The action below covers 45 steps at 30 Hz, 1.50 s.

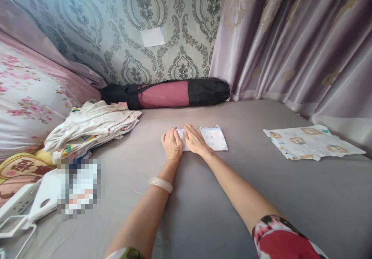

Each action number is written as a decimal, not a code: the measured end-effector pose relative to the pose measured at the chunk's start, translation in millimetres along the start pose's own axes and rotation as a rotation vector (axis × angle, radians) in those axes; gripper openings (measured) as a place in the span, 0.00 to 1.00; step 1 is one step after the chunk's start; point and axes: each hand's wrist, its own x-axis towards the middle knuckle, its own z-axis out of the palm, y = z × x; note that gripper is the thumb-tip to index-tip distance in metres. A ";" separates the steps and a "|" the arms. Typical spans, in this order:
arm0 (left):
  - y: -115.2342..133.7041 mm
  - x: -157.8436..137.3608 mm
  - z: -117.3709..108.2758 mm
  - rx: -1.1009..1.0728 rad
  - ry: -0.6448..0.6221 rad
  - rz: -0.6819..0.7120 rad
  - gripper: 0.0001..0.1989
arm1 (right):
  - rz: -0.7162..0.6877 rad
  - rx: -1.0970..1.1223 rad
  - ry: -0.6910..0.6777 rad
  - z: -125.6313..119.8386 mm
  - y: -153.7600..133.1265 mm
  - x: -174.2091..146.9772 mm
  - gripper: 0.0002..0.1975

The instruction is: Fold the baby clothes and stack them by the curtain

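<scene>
Head view: the left hand (172, 145) curls at the left end of a small printed cloth (216, 138), its grip impossible to tell; the right hand (195, 140) lies flat on it, fingers extended. This cloth, on the grey sheet (221, 220), looks mostly folded. The orange-patterned cloth (314, 142) at right appears folded; farther left, the rumpled cloth pile (95, 125) looks unsorted, before a black-and-pink mat bag (164, 94).

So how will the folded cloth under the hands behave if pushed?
Likely floppy: the folded cloth looks like soft, thin fabric. Probably light, being a small, flat bundle. Pushed, it may wrinkle or slide, not roll, since it lies flat.
</scene>
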 end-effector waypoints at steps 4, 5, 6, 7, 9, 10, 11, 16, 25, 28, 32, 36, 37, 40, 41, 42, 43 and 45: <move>4.0 -6.2 1.1 0.109 -0.108 0.236 0.19 | 0.066 -0.115 -0.003 -16.2 28.5 -20.4 0.25; 5.3 -7.3 1.1 0.138 -0.145 0.285 0.19 | 0.078 -0.143 -0.017 -19.2 34.0 -25.2 0.26; 6.5 -8.3 1.0 0.166 -0.181 0.329 0.19 | 0.084 -0.165 -0.030 -21.4 38.1 -29.3 0.26; 7.7 -8.9 1.0 0.192 -0.213 0.365 0.20 | 0.085 -0.183 -0.038 -22.7 40.7 -32.6 0.26; 9.5 -9.4 1.1 0.242 -0.274 0.419 0.21 | 0.074 -0.205 -0.044 -22.2 42.2 -36.6 0.27; 10.1 -9.4 1.3 0.265 -0.304 0.436 0.21 | 0.067 -0.211 -0.045 -20.4 41.6 -37.5 0.27; 10.3 -9.2 1.6 0.284 -0.334 0.448 0.22 | 0.060 -0.215 -0.044 -18.0 40.8 -37.9 0.27; 8.0 -7.8 4.7 0.324 -0.443 0.466 0.22 | 0.051 -0.231 -0.009 -5.1 39.1 -37.7 0.26; 7.4 -8.6 5.1 0.288 -0.379 0.461 0.23 | 0.089 -0.216 0.004 -7.8 40.7 -37.7 0.26; 9.2 -9.2 3.0 0.279 -0.345 0.457 0.25 | 0.164 -0.254 0.079 -10.9 43.5 -38.7 0.27; 11.7 -8.6 2.3 0.321 -0.406 0.473 0.26 | 0.226 -0.300 0.099 -11.7 50.5 -40.9 0.26; 14.0 -7.2 2.2 0.359 -0.496 0.464 0.27 | 0.242 -0.312 0.069 -8.7 54.5 -41.9 0.26; 14.4 -7.0 2.0 0.362 -0.504 0.460 0.26 | 0.244 -0.312 0.065 -8.2 54.5 -41.8 0.26; 15.0 -7.3 1.0 0.353 -0.489 0.454 0.26 | 0.243 -0.308 0.052 -8.9 53.4 -41.3 0.27; 14.9 -7.6 0.8 0.349 -0.474 0.446 0.26 | 0.244 -0.305 0.048 -9.8 53.0 -41.0 0.27; 14.6 -7.9 0.7 0.347 -0.458 0.434 0.26 | 0.248 -0.303 0.043 -11.0 52.6 -40.8 0.27; 14.3 -8.2 0.8 0.347 -0.440 0.419 0.26 | 0.258 -0.303 0.043 -12.4 52.5 -40.6 0.27; 13.2 -8.4 1.5 0.348 -0.405 0.388 0.26 | 0.290 -0.310 0.056 -15.2 53.3 -40.2 0.28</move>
